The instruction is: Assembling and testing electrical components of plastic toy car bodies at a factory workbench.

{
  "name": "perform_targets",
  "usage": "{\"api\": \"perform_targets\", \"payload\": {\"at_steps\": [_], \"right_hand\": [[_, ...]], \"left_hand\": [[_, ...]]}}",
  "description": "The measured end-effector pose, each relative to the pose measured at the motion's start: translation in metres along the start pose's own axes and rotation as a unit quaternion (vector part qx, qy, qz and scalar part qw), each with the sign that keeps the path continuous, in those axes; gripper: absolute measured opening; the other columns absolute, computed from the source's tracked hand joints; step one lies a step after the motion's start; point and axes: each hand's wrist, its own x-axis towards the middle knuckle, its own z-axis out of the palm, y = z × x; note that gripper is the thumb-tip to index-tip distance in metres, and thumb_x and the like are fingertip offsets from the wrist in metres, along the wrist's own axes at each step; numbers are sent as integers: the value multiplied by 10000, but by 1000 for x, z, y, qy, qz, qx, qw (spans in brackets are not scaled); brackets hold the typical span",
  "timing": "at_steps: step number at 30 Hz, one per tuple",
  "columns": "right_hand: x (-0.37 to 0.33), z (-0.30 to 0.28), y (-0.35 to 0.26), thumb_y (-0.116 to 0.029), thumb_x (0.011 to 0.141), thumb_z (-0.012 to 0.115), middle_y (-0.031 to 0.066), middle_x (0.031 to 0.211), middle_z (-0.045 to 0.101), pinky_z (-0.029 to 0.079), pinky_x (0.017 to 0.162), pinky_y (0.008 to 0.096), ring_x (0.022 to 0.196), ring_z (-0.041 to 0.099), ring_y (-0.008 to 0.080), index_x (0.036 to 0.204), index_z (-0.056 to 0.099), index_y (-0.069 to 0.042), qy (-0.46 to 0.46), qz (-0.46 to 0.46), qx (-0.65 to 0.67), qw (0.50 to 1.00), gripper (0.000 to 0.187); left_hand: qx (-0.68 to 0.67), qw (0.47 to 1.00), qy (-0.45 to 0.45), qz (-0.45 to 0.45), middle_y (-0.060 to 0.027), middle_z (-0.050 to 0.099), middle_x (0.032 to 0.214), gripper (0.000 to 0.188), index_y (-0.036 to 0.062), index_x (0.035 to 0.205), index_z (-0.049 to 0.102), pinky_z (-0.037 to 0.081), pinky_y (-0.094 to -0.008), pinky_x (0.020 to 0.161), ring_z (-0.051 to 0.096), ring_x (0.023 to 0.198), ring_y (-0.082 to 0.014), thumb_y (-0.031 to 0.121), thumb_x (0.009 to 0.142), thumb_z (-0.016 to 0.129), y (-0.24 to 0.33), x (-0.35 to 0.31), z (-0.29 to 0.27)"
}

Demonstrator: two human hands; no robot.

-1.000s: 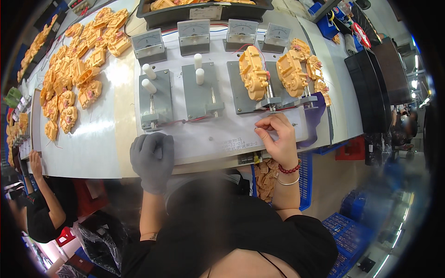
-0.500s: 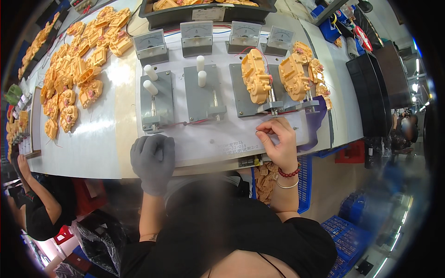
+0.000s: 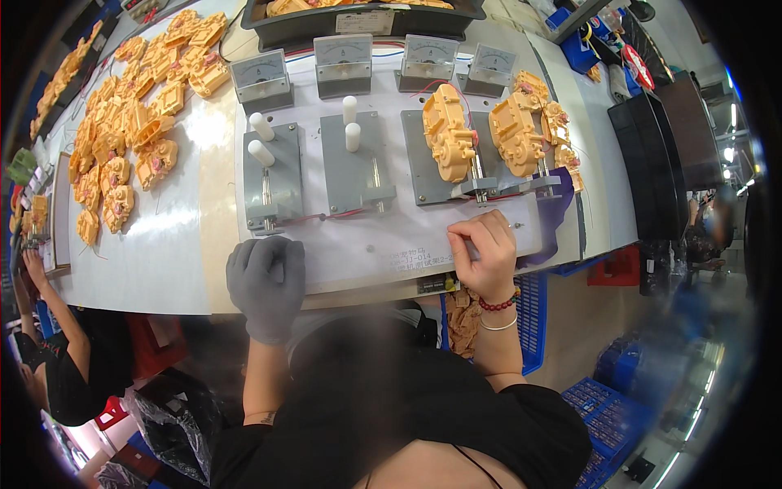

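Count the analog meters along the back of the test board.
4. All in one row behind the grey fixture plates: far-left meter, second meter, third meter, far-right meter. None looks hidden.

Orange housings [image 3: 122, 138] (heaped), blue crates [image 3: 607, 391]

Factory test bench, analog meters [image 3: 343, 57], grey jigs [image 3: 272, 175], heaped orange plastic housings [image 3: 134, 130]

Left hand [image 3: 266, 281] gloved grey, palm down, fingers loosely curled. Right hand [image 3: 486, 253] bare, fingers curled, beaded bracelets at wrist.
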Motion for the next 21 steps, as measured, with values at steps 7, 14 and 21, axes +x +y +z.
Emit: {"api": "perform_targets", "payload": {"at_steps": [7,14,21], "right_hand": [[-7,-4,2,4,676,667,87,664,533,402,592,384,635,518,300,741,591,-68,5,-2,-30,1000,123],[-3,-3,2,-1,659,674,68,661,539,397,578,365,619,514,271,730,597,-75,7,-23,-1,1000,129],[0,-4,-2,25,679,665,77,696,576,422,596,361,646,529,275,770,620,-54,-1,-2,38,999,129]], "left_hand": [[-41,998,-19,39,-59,563,678,92,94,739,615,427,-383,653,543,664,-286,100,753,705,9,5,9],[-8,1000,-6,8,-52,601,697,88,86,750,621,435,-370,644,549,654,-257,103,750,707,4,-2,-1],[-2,1000,0,27,-30,597,691,103,96,733,609,433,-355,639,550,650,-239,109,756,709,2,2,-1]]}}
